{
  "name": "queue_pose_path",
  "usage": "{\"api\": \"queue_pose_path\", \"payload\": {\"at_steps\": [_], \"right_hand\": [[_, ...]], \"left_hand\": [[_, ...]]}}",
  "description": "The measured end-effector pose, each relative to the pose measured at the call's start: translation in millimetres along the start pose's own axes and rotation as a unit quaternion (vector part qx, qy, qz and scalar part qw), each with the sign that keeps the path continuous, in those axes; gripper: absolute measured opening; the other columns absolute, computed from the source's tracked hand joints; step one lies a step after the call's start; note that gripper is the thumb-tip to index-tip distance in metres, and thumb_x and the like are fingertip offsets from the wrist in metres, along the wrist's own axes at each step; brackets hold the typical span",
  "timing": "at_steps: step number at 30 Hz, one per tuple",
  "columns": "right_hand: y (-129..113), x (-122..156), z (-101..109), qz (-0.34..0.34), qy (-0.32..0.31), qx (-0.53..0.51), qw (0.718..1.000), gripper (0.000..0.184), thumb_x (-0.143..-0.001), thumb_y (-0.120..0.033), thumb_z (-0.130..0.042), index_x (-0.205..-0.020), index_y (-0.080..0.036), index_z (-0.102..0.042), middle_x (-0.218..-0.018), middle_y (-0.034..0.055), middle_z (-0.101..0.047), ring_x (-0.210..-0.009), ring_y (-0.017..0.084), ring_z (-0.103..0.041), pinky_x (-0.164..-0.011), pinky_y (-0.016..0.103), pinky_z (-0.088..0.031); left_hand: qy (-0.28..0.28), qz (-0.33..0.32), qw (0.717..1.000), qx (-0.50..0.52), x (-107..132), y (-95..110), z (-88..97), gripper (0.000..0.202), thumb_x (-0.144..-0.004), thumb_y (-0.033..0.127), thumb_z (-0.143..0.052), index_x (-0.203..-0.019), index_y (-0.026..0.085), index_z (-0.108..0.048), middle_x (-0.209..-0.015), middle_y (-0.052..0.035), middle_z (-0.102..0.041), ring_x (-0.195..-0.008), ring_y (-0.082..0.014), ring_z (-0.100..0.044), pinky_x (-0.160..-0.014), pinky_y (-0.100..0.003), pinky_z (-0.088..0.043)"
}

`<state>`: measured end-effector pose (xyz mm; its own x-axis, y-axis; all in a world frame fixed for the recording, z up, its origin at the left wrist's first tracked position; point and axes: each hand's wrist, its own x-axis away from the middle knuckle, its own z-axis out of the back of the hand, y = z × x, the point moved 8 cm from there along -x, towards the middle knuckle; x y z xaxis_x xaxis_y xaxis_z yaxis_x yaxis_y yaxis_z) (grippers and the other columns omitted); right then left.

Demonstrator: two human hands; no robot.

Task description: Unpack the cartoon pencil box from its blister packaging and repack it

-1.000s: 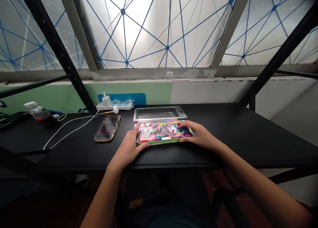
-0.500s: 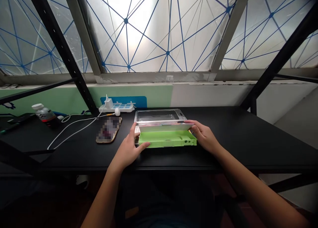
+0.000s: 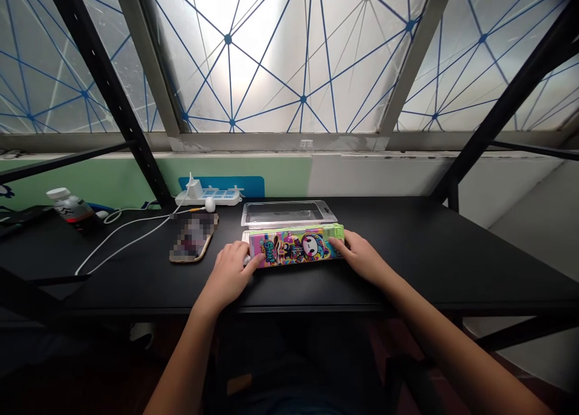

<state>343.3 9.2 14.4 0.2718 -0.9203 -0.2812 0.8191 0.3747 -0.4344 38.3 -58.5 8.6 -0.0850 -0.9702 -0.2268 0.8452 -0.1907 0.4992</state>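
Observation:
A pencil case (image 3: 294,246) with a colourful cartoon print faces me near the middle of the desk. Bright green plastic shows along its far edge and right end. My left hand (image 3: 233,270) grips the left end, thumb on the printed face and the other fingers mostly behind it. At the right end my right hand (image 3: 362,255) holds the case, its thumb pressed on the print. Just behind lies a clear plastic box (image 3: 289,213), touched by neither hand. The underside of the case is hidden.
On the left a phone (image 3: 193,237) lies by a white cable (image 3: 131,222). Behind it sits a power strip (image 3: 208,195) with a plug. A bottle (image 3: 72,210) leans at far left. Black frame posts (image 3: 113,95) rise at both sides, before the window (image 3: 271,53).
Earlier the case stood open, its green inside showing and its lid raised at the back. Now the printed face covers the green inside, and both hands have shifted with it.

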Motion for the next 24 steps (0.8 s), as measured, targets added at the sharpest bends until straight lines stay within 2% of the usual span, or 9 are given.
{"api": "queue_pose_path", "payload": {"at_steps": [2,5,8,12,17,20,24], "right_hand": [[-0.7,-2.4,-1.6,-0.004,0.007,0.031,0.999,0.050,-0.101,-0.060,-0.031,-0.092,-0.022,-0.062,-0.093,0.0091,-0.070,-0.087,0.027,-0.066,-0.073,0.037,-0.049],[-3.5,-4.8,-0.4,-0.008,0.031,0.081,0.996,0.049,-0.101,-0.057,-0.033,-0.105,-0.020,-0.063,-0.101,0.0121,-0.068,-0.094,0.030,-0.064,-0.079,0.041,-0.047],[-12.3,-6.9,3.4,0.010,0.046,0.129,0.991,0.045,-0.100,-0.051,-0.038,-0.116,-0.017,-0.063,-0.112,0.0155,-0.066,-0.104,0.033,-0.061,-0.084,0.044,-0.043],[-37.3,-12.9,4.4,0.067,0.037,0.170,0.982,0.038,-0.100,-0.039,-0.042,-0.120,-0.015,-0.064,-0.118,0.0186,-0.064,-0.108,0.036,-0.057,-0.087,0.047,-0.041],[-83.6,-33.3,-18.9,0.165,-0.014,0.157,0.974,0.034,-0.101,-0.041,-0.048,-0.121,-0.018,-0.064,-0.118,0.0131,-0.067,-0.110,0.030,-0.058,-0.092,0.041,-0.043],[-101.7,-50.4,-36.2,0.185,-0.022,0.143,0.972,0.030,-0.102,-0.040,-0.048,-0.110,-0.018,-0.067,-0.109,0.0118,-0.068,-0.104,0.028,-0.059,-0.090,0.040,-0.044],[-107.3,-64.4,-50.1,0.180,-0.006,0.122,0.976,0.025,-0.103,-0.030,-0.045,-0.098,-0.017,-0.066,-0.101,0.0131,-0.066,-0.096,0.028,-0.057,-0.088,0.042,-0.045]], "left_hand": [[0.020,0.016,1.000,-0.002,-0.9,-3.1,0.5,0.040,-0.100,0.059,-0.043,-0.100,0.023,-0.061,-0.107,-0.0076,-0.066,-0.104,-0.0305,-0.056,-0.092,-0.044,-0.043],[0.041,0.028,0.999,0.002,-1.7,-7.6,1.0,0.043,-0.101,0.054,-0.045,-0.127,0.022,-0.057,-0.123,-0.0104,-0.066,-0.115,-0.0313,-0.055,-0.099,-0.045,-0.042],[0.031,0.016,0.999,0.001,-1.9,-8.0,-1.9,0.051,-0.102,0.047,-0.045,-0.146,0.020,-0.045,-0.140,-0.0125,-0.060,-0.130,-0.0313,-0.051,-0.108,-0.047,-0.038],[0.011,0.004,1.000,-0.004,-1.5,-6.6,-4.9,0.053,-0.103,0.042,-0.042,-0.153,0.022,-0.039,-0.154,-0.0122,-0.051,-0.141,-0.0302,-0.046,-0.115,-0.049,-0.031],[-0.011,0.008,1.000,0.009,-1.3,-4.7,-6.2,0.055,-0.105,0.039,-0.039,-0.157,0.023,-0.031,-0.155,-0.0128,-0.050,-0.144,-0.0264,-0.044,-0.119,-0.052,-0.025],[-0.021,0.009,1.000,0.015,-1.0,-3.4,-6.6,0.058,-0.105,0.037,-0.037,-0.160,0.025,-0.022,-0.153,-0.0134,-0.052,-0.145,-0.0254,-0.044,-0.120,-0.054,-0.022],[-0.036,0.004,0.999,0.029,-0.8,-3.2,-7.7,0.065,-0.106,0.035,-0.035,-0.164,0.029,-0.006,-0.152,-0.0124,-0.053,-0.145,-0.0254,-0.044,-0.120,-0.057,-0.019]]}}
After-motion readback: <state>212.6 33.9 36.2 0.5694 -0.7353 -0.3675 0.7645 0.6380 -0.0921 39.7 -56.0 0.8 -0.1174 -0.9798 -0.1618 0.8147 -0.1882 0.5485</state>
